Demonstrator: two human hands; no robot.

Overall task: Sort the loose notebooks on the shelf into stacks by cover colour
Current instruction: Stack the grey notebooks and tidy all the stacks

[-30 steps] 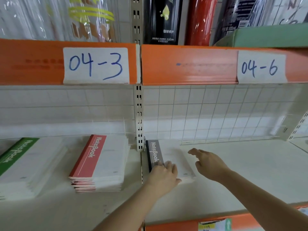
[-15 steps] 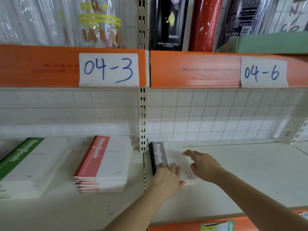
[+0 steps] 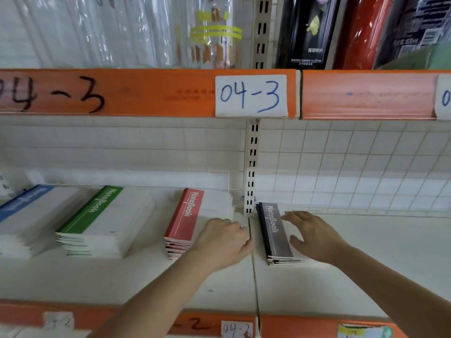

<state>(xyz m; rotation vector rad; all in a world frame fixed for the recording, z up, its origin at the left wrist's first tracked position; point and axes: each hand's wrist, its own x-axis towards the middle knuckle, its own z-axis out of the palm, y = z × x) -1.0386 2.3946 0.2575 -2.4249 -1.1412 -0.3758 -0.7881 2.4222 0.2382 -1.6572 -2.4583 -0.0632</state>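
The left hand (image 3: 223, 242) has shifted from the grey stack (image 3: 275, 234) onto the red stack (image 3: 185, 223), fingers loosely curled and grasping nothing, while the right hand (image 3: 314, 236) lies flat with fingers released on the grey stack, which suggests the sorting is nearly done.

Four notebook stacks lay on the shelf (image 3: 366, 276), counted leftward from the slotted upright (image 3: 251, 167): one black-spined stack (image 3: 274, 234) just right of it, then one red (image 3: 185, 222), one green (image 3: 91, 209), one blue (image 3: 23, 202). Two hands.

Both forearms bare, no sleeves; left hand (image 3: 223, 242), right hand (image 3: 314, 236) ungloved, no rings or watch visible.
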